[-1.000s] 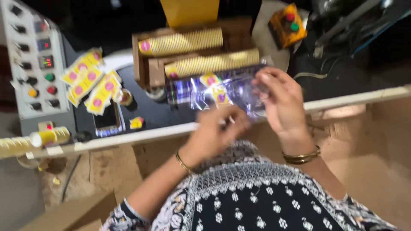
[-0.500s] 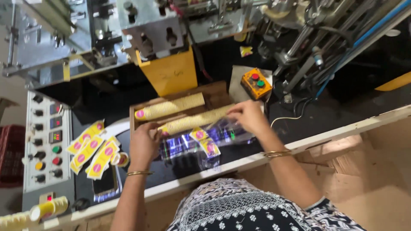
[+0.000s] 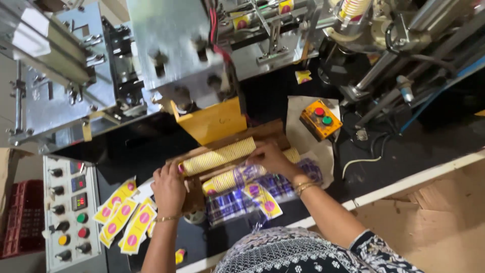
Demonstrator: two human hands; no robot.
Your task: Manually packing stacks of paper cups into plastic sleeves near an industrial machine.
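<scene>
Centrally, two long rows of nested pale-yellow paper cups lie on their sides in a shallow brown wooden tray (image 3: 194, 199) below a yellow metal chute (image 3: 214, 120). The upper row of cups (image 3: 218, 155) runs from the left hand (image 3: 169, 188), which cups its end with curled fingers, toward the right hand (image 3: 270, 157), which presses flat against its other end. The lower row of cups (image 3: 230, 178) lies just beside it, partly under a clear plastic sleeve printed in purple and yellow (image 3: 252, 194) that spreads over the black desk (image 3: 131, 151). Left of the tray lies a loose pile of yellow labels with pink circles (image 3: 124, 217); beyond them stands a grey control panel with knobs and coloured buttons (image 3: 68, 212). An orange button box (image 3: 320, 119) sits to the upper right.
</scene>
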